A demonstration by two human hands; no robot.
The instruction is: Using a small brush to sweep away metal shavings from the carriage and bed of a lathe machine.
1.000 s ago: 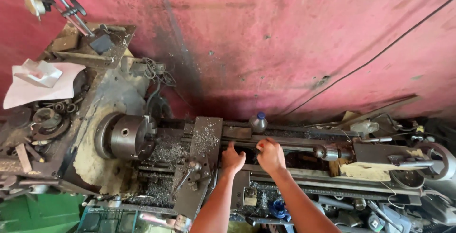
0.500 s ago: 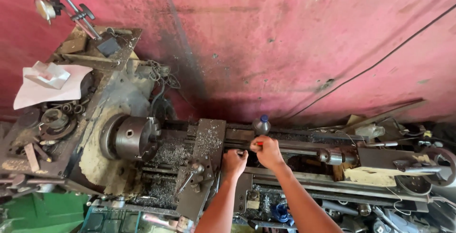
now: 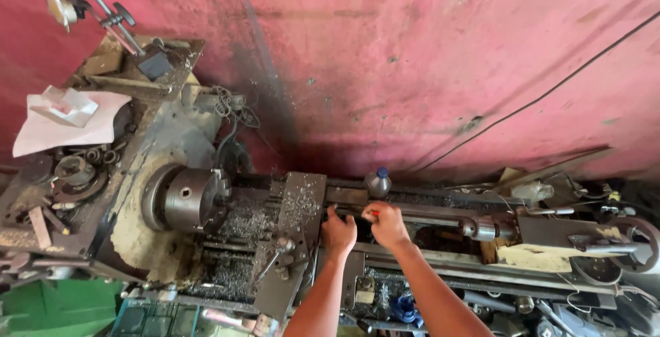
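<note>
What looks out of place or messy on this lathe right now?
Metal swarf lies heaped over the bed beside the chuck and on the carriage. A small bottle stands on the machine's back edge, just behind both hands. Loose paper covers the headstock top.

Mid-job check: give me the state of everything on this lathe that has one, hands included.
Round steel lathe chuck: empty, no workpiece.
Grey carriage: strewn with metal chips.
Drill chuck on the tailstock: no bit visible.
Left hand: closed, resting on the carriage edge.
Right hand: pinching a small red-tipped item.
</note>
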